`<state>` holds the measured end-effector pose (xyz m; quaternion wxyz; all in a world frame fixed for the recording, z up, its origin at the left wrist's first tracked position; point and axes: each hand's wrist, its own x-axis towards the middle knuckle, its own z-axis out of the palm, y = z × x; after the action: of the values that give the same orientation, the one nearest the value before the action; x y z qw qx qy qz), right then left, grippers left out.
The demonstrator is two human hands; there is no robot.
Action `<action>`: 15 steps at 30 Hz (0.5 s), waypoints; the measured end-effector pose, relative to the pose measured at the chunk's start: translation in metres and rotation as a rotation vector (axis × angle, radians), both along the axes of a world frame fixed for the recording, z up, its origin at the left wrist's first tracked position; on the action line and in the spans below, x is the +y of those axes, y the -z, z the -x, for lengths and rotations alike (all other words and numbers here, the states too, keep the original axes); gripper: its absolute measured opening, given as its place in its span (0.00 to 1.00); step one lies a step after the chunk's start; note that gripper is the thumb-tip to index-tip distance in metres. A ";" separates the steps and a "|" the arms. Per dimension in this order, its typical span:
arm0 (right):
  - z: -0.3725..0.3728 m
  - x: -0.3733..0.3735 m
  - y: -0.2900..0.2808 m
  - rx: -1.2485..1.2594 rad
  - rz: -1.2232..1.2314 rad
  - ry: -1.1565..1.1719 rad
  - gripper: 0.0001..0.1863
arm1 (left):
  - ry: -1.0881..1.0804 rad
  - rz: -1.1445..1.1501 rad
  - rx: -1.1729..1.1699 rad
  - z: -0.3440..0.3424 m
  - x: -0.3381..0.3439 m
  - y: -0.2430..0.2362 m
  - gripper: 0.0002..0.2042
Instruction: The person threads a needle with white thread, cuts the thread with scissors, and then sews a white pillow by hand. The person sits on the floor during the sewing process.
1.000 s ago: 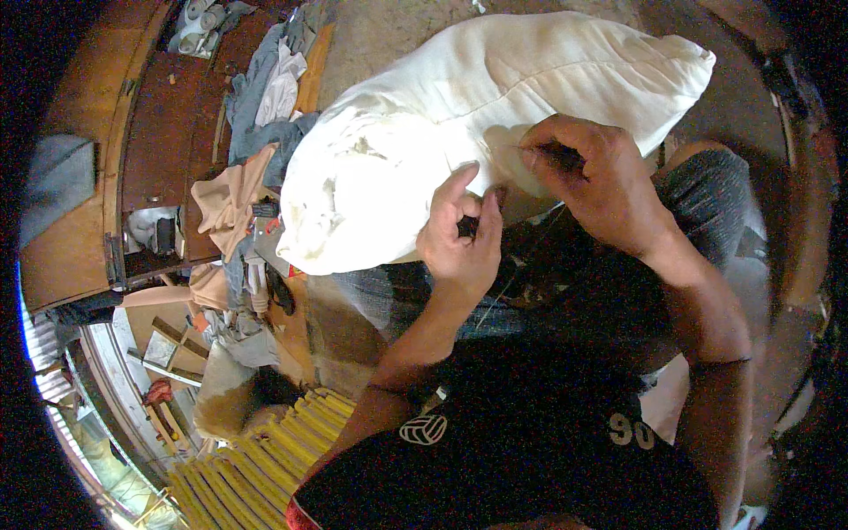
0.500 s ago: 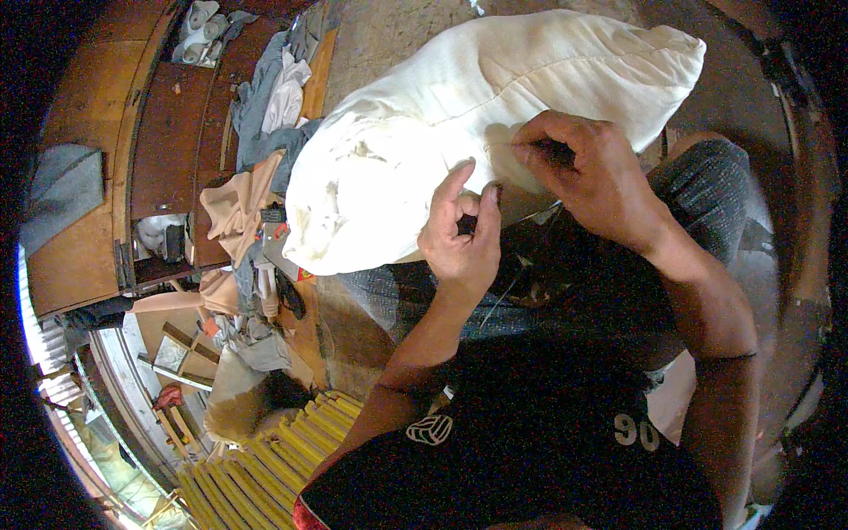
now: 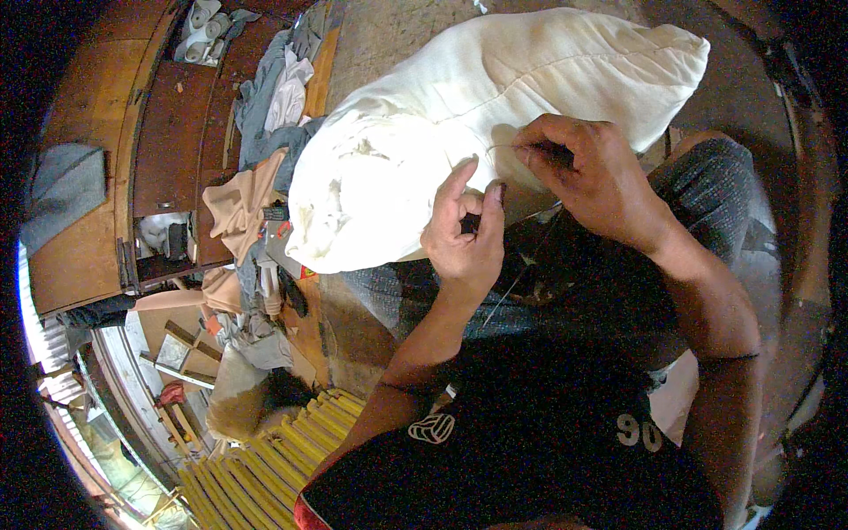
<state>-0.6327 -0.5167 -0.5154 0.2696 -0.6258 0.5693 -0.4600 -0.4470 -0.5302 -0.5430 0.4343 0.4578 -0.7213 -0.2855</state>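
A large cream pillow [image 3: 495, 106] lies across my lap, its bunched open end toward the left. My left hand [image 3: 464, 234] pinches the pillow's fabric at its near edge, thumb and fingers closed on the cloth. Just to its right, my right hand [image 3: 587, 177] rests on the pillow with fingertips pinched together, apparently holding a needle too small to make out. A thin thread [image 3: 521, 274] runs down from the hands across my dark lap.
Loose clothes and fabric scraps [image 3: 256, 203] lie heaped at the left beside a brown wooden cabinet [image 3: 168, 132]. Yellow slats [image 3: 256, 468] show at the lower left. Bare concrete floor [image 3: 380, 35] lies beyond the pillow.
My right hand has shifted slightly along the pillow's edge. My left hand keeps its pinch on the fabric. The pillow stays in place.
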 end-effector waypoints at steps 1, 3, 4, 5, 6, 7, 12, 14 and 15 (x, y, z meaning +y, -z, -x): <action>0.000 0.000 0.001 -0.014 0.011 -0.010 0.08 | -0.005 -0.006 -0.001 0.000 0.000 -0.001 0.22; 0.001 -0.001 0.003 -0.044 0.033 -0.031 0.09 | 0.005 0.042 -0.005 -0.003 -0.002 0.003 0.22; 0.002 -0.001 0.002 -0.054 0.029 -0.032 0.09 | 0.013 0.066 -0.006 -0.004 -0.003 0.005 0.22; 0.003 -0.001 0.001 -0.063 0.025 -0.033 0.10 | 0.014 0.052 0.008 -0.003 -0.003 0.005 0.22; 0.004 0.000 0.000 -0.073 0.021 -0.034 0.10 | 0.016 0.038 0.021 -0.002 -0.003 0.005 0.22; 0.005 0.000 0.001 -0.062 0.014 -0.031 0.10 | 0.018 0.024 0.034 -0.002 -0.003 0.005 0.22; 0.002 0.000 0.002 -0.082 -0.043 -0.036 0.11 | 0.013 -0.009 0.054 -0.002 -0.001 0.002 0.21; 0.002 0.001 0.002 -0.072 -0.038 -0.051 0.11 | 0.013 -0.021 0.059 -0.003 0.000 0.002 0.21; 0.001 0.001 0.002 -0.068 -0.036 -0.060 0.11 | 0.014 -0.016 0.054 -0.004 0.000 0.002 0.21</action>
<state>-0.6341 -0.5156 -0.5173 0.3134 -0.6219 0.5489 -0.4624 -0.4434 -0.5298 -0.5446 0.4481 0.4485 -0.7099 -0.3066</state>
